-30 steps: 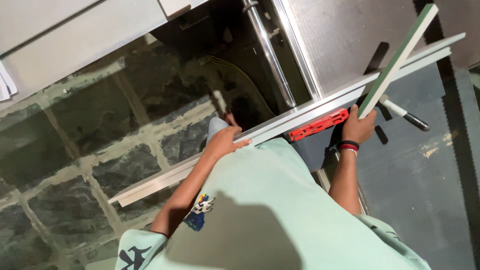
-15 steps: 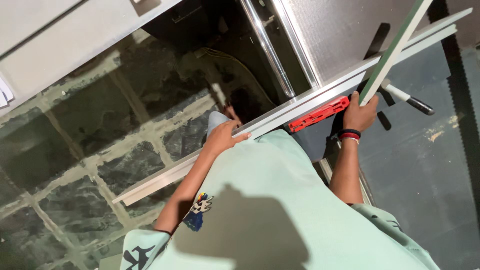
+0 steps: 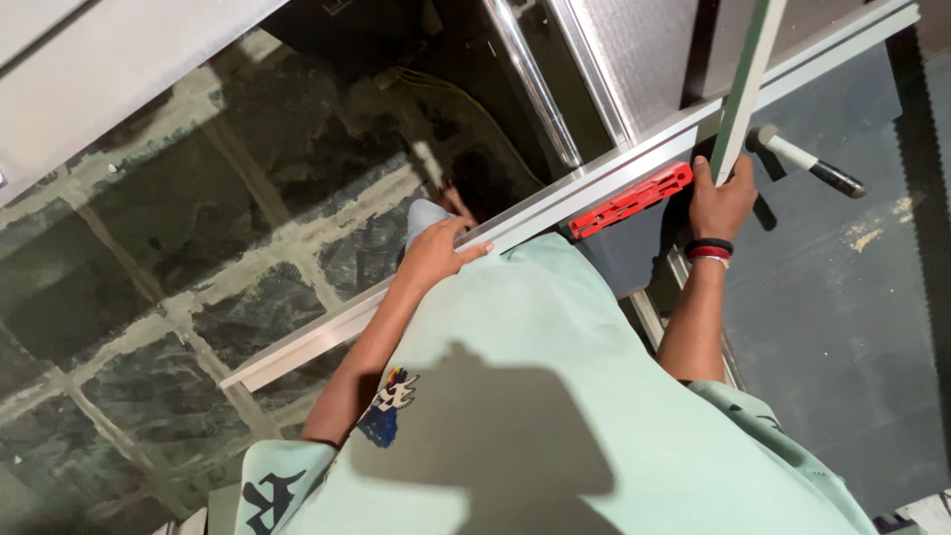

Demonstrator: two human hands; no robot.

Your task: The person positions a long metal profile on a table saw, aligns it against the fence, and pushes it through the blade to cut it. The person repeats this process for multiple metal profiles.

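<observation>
Your shirt [image 3: 555, 396] is pale mint green, the clamp [image 3: 631, 200] bright red — wristbands [image 3: 709, 249] black and red, floor [image 3: 149, 258] dark green stone.

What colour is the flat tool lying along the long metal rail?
Bright red tool, seen in the head view, beside the right hand.

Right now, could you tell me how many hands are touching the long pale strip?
2: the left hand rests on the long pale strip mid-length; the right hand grips where an upright pale bar crosses it.
</observation>
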